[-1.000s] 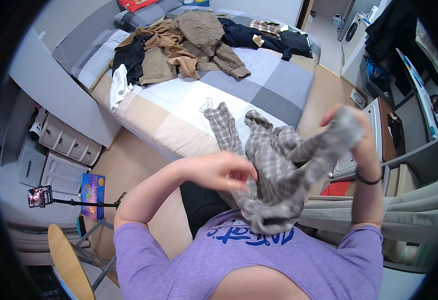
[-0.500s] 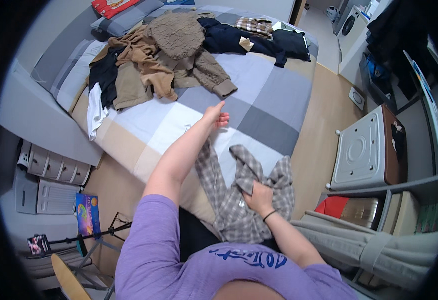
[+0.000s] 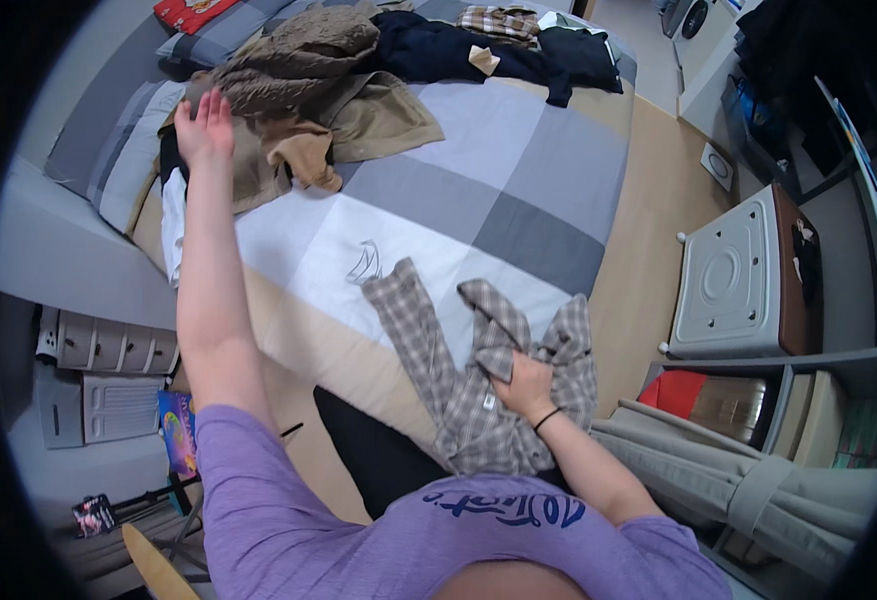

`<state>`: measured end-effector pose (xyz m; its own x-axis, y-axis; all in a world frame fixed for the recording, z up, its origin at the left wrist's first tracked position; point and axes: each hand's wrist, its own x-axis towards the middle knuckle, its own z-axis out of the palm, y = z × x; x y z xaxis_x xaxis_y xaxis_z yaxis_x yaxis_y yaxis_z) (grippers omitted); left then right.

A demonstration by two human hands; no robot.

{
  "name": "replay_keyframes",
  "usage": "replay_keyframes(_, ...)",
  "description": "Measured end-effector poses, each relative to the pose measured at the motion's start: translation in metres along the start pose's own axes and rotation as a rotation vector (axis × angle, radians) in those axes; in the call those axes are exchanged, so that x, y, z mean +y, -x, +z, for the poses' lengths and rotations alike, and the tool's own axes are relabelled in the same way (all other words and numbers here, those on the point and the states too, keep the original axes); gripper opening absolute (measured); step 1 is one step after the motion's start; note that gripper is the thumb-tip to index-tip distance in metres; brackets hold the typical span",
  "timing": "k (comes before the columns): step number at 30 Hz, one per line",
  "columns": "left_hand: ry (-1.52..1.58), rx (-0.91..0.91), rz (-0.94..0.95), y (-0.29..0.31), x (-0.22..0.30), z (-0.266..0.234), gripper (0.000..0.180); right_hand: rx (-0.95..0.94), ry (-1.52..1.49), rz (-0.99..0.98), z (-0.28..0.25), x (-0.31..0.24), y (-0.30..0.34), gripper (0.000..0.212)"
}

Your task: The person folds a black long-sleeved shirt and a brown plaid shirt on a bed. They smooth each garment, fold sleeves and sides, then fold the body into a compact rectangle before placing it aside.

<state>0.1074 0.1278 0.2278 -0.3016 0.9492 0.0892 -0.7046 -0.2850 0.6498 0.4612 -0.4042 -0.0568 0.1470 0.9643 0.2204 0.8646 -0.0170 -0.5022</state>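
Observation:
My left hand (image 3: 206, 130) is stretched out to the far left, fingers spread and nothing in it. It is in front of the heap of clothes; whether it touches the brown textured jacket (image 3: 309, 50) beside it I cannot tell. Closer to me, my right hand (image 3: 527, 385), with a dark band at the wrist, grips a grey plaid shirt (image 3: 489, 440) near its collar. The shirt hangs over the bed's near edge against my body, one sleeve (image 3: 404, 300) lying up on the bed cover (image 3: 549, 240).
Tan clothes (image 3: 379, 120), a navy garment (image 3: 429, 50), a black folded piece (image 3: 579, 60) and a brown plaid one (image 3: 499, 22) lie across the far bed. A white-topped folding table (image 3: 724, 270) stands right of the bed. A tripod-like stand (image 3: 149, 495) is at lower left.
My left hand has swung from the middle of the bed to the far left. The brown textured jacket has shifted left on the heap. My right hand still grips the plaid shirt.

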Motion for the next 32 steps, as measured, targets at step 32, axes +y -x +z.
replay_keyframes(32, -0.293, -1.203, -0.880, 0.520, 0.026, 0.006, 0.062, 0.341, -0.677, -0.679, -0.434, -0.173, -0.090, 0.050)
